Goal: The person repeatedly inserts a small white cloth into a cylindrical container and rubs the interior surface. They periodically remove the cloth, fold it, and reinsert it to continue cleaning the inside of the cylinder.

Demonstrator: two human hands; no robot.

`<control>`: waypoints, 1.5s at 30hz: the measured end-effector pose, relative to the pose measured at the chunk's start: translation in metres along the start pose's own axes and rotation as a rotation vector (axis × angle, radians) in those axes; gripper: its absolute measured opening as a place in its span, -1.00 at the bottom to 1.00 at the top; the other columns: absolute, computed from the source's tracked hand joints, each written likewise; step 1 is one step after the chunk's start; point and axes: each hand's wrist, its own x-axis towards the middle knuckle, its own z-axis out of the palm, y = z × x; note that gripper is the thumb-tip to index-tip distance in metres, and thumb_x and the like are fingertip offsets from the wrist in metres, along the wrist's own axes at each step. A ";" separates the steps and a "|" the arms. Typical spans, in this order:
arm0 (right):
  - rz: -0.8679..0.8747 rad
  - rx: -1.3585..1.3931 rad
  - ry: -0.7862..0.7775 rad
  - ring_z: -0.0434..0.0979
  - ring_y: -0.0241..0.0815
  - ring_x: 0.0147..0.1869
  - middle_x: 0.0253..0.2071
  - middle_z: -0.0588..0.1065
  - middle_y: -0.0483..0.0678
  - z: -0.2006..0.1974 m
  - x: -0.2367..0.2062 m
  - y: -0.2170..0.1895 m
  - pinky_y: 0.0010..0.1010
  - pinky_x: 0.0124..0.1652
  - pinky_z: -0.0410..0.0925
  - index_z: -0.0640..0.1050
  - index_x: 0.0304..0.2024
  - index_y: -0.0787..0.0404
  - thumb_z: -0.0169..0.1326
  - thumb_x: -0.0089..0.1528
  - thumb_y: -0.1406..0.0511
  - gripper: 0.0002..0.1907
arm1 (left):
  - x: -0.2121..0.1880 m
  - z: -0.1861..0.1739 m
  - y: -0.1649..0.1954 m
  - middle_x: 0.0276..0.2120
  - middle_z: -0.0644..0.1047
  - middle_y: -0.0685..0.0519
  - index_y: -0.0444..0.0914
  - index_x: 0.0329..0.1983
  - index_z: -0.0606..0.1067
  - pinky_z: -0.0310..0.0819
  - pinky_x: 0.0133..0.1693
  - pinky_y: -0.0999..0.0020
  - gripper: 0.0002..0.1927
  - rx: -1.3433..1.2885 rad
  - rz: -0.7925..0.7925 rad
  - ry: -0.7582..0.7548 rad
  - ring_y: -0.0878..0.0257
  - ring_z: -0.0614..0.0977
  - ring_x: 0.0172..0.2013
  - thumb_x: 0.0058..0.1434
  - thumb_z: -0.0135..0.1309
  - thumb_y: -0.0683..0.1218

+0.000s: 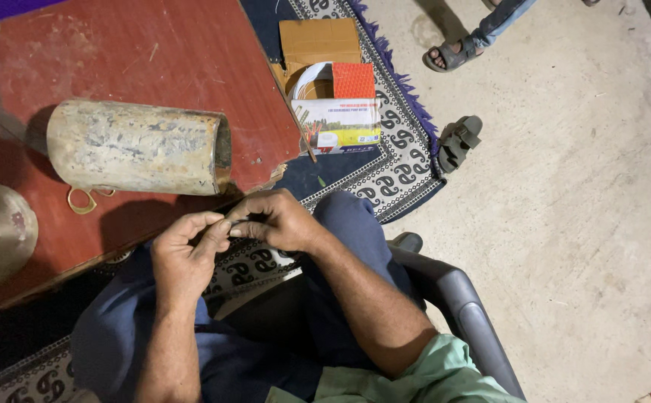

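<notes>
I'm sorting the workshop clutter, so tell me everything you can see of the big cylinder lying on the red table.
The cylinder is a wide, hollow tube lying on its side on the worn red table, its open end facing right, showing a dark inside. Its surface looks like old metal, pale cream with grey scuffs and rusty patches. It rests near the table's front edge, just beyond the person's hands, which do not touch it. A small brass-coloured loop lies at its lower left edge.

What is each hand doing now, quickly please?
Left hand: closed, pinching a thin dark piece.
Right hand: closed on the same piece; what it is cannot be told.
</notes>
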 end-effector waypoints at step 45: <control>0.055 -0.453 0.311 0.54 0.10 -0.03 -0.21 0.62 -0.02 0.026 0.084 0.105 -0.16 -0.02 0.43 0.66 -0.26 0.14 0.25 -0.11 0.42 -0.67 | 0.007 -0.017 -0.018 -0.27 0.57 0.05 -0.33 0.02 0.48 0.54 -0.32 0.50 -0.79 0.028 -0.021 0.291 0.37 0.58 -0.31 0.38 0.19 -0.18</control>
